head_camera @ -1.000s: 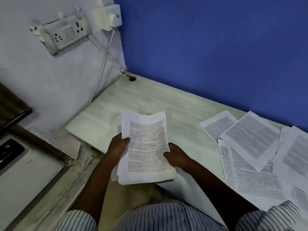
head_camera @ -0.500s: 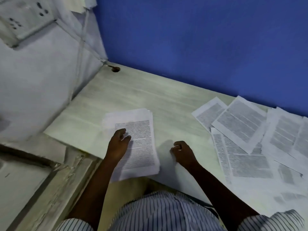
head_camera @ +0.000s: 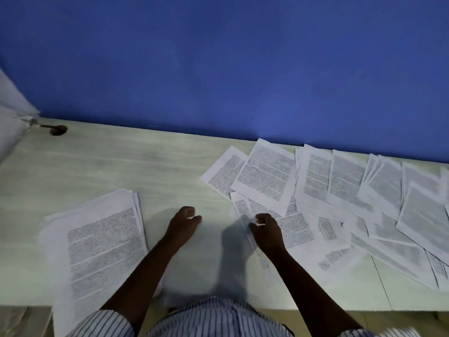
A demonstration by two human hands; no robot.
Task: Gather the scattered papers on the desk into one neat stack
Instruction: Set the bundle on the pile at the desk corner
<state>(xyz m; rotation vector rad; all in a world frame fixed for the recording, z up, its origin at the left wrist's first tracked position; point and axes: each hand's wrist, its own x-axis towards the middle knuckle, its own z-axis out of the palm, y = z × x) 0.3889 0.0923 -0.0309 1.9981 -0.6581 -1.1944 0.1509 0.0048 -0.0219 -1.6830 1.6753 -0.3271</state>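
Note:
A stack of printed papers lies on the pale desk at the front left, its edges slightly fanned and its near end hanging over the desk's front edge. My left hand hovers over bare desk just right of the stack, fingers loosely curled, holding nothing. Several scattered sheets overlap across the right half of the desk. My right hand is at the left edge of this spread, fingers curled, and pinches the raised edge of the nearest sheet.
A blue wall runs along the back of the desk. A round cable hole sits at the back left corner beside a white side wall. The desk's front edge runs just above my striped shirt.
The stack went from both hands down onto the desk at the left. My left hand has come off it. My right hand moved right to the scattered sheets. The view swung right.

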